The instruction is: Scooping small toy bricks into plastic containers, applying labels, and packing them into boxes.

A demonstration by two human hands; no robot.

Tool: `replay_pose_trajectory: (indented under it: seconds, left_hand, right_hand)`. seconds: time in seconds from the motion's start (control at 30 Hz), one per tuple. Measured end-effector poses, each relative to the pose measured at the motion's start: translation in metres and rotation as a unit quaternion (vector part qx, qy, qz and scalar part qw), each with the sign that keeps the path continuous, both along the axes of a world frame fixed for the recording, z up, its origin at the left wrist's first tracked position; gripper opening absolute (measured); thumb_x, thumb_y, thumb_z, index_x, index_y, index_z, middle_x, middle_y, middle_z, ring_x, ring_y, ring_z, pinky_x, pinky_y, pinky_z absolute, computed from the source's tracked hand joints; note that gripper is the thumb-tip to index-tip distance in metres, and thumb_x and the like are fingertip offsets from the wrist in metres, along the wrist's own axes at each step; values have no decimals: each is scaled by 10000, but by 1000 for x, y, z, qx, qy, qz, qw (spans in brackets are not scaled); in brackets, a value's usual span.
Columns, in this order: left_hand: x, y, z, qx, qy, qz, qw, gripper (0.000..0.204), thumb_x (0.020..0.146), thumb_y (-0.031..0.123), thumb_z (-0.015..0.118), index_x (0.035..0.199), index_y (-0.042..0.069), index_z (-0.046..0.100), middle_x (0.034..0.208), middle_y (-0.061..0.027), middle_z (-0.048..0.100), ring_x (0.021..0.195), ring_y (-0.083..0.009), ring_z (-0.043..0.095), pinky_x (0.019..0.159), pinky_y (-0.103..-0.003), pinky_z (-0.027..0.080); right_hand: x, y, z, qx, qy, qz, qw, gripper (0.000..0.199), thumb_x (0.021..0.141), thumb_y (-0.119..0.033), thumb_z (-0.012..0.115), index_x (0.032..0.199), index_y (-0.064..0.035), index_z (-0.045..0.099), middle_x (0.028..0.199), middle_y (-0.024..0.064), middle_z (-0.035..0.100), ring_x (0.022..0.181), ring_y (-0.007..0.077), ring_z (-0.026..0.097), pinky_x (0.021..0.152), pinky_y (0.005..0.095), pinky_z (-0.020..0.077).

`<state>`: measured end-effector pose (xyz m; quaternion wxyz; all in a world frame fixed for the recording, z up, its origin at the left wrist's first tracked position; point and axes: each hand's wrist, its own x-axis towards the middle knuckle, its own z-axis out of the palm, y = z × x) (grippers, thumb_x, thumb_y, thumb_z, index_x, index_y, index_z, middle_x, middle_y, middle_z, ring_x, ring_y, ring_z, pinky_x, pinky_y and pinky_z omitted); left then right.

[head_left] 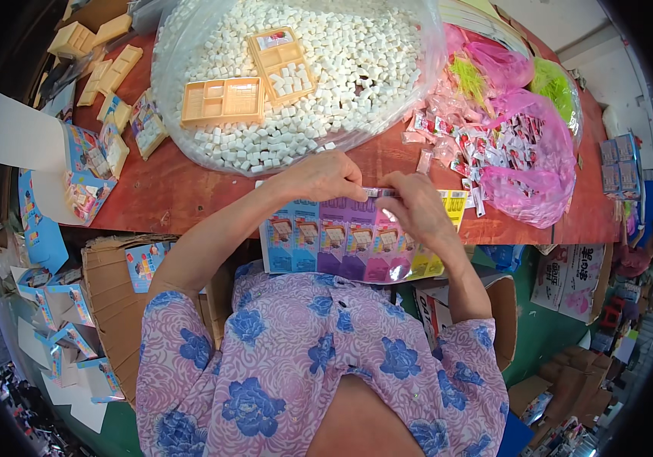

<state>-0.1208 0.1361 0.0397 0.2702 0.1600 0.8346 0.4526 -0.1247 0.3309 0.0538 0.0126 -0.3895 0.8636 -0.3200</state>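
Observation:
A glossy printed sheet in blue, purple, pink and yellow, with rows of small pictures, hangs over the table's front edge toward my lap. My left hand lies along its top edge, the fingertips closed on it near the middle. Close by on the right, my right hand pinches the same edge between thumb and fingers. Just beyond my hands sits a large clear bag of white cube-shaped pieces. On those pieces rest two cream compartment trays, an almost empty one and one partly filled.
Pink plastic bags with small sachets lie at right. Folded blue boxes and more cream trays occupy the table's left. Cardboard cartons flank my lap on the floor.

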Motion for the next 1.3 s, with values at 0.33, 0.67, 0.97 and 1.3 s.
replay_pose_trajectory:
  seconds: [0.33,0.67,0.97,1.3]
  left_hand:
    - [14,-38,-4,-51,52,24,997,304,638,306,545,694,12,603,611,-135,562,597,-253,547,565,-338,409]
    - [40,-75,-18,24,-58,188,980,179,678,198,617,692,20,606,579,-5,551,563,-63,489,508,-226,393]
    - [65,-73,-36,269,-113,294,910,126,751,109,553,683,5,578,589,-1,537,523,-47,469,466,-199,378]
    - [63,-59,-24,252,-61,286,923,173,790,159,502,719,20,576,631,3,542,586,-42,483,497,-181,380]
  right_hand:
    - [-7,5,-13,-8,-202,-6,979,76,722,-49,540,703,17,509,580,109,497,543,209,487,514,287,383]
    - [-10,10,-16,7,-253,-17,967,86,777,-29,499,708,20,486,581,-1,450,574,52,406,517,211,353]
    - [-13,9,-14,55,-246,-64,966,99,734,-97,548,721,-7,509,583,125,484,527,233,486,511,300,385]
    - [4,-96,-26,-115,-22,76,990,178,677,-68,597,853,-45,584,737,90,550,704,249,533,627,313,422]
